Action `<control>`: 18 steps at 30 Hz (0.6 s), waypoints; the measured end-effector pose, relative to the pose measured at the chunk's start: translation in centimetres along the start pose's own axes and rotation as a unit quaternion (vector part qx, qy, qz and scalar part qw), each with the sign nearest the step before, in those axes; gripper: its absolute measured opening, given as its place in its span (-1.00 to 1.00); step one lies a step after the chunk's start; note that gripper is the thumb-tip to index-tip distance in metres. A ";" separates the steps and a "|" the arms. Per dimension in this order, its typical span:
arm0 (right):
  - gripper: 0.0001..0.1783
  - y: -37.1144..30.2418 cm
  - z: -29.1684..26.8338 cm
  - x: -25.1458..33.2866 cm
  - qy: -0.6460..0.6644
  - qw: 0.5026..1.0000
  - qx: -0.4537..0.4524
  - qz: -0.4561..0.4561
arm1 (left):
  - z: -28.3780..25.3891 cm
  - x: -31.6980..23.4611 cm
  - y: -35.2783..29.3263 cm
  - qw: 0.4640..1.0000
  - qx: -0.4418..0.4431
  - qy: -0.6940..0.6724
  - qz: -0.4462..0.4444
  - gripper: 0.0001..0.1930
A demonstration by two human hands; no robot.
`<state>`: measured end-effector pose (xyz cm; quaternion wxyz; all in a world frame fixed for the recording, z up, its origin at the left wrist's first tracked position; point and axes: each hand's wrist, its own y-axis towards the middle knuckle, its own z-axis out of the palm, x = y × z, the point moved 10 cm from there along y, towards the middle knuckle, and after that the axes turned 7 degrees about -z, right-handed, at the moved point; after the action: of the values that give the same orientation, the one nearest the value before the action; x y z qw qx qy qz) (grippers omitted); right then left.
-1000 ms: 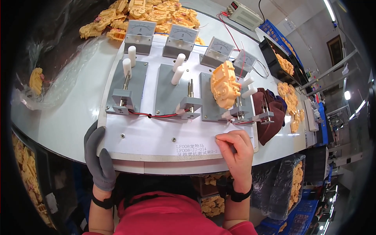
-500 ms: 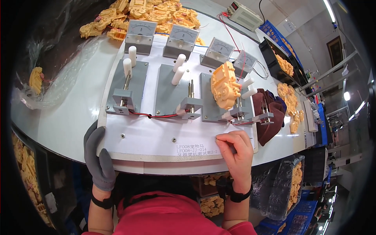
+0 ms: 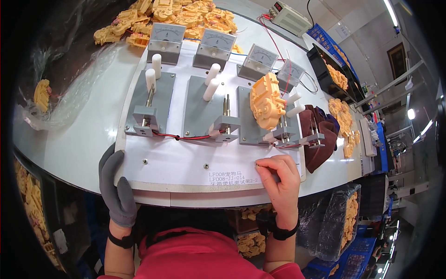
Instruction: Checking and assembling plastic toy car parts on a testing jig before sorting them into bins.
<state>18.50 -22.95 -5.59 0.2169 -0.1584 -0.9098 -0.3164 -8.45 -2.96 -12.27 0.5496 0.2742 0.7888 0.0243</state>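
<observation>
In front of me lies a white test board [image 3: 181,174] with grey fixture plates, white pegs and metal probe pins. My left hand [image 3: 116,186], in a grey glove, rests against the board's left front edge, fingers stretched and slightly apart. My bare right hand [image 3: 281,179] is closed in a pinch at the board's front right, thumb and forefinger at a small metal switch mostly hidden by the fingertips. Similar small toggle switches [image 3: 206,166] stand to its left. A yellow-orange plastic gear housing [image 3: 267,102] sits upright on the third fixture plate [image 3: 245,118]; the other plates hold none.
Analog meters [image 3: 215,44] line the board's back. Behind them lies a heap of yellow-orange housings [image 3: 195,18]. A brown cloth [image 3: 320,139] lies at the right, near a black bin [image 3: 325,56]. Clear plastic film [image 3: 79,88] covers the left side. A power supply [image 3: 291,17] stands far back.
</observation>
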 end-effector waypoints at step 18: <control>-0.85 0.0 0.3 0.0 0.009 1.000 0.028 0.007 | -0.2 -0.2 0.0 1.000 -0.001 -0.001 0.007 -0.55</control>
<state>18.48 -22.76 -5.78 0.2317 -0.1557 -0.9152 -0.2908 -8.56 -2.95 -12.06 0.5504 0.2795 0.7862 0.0287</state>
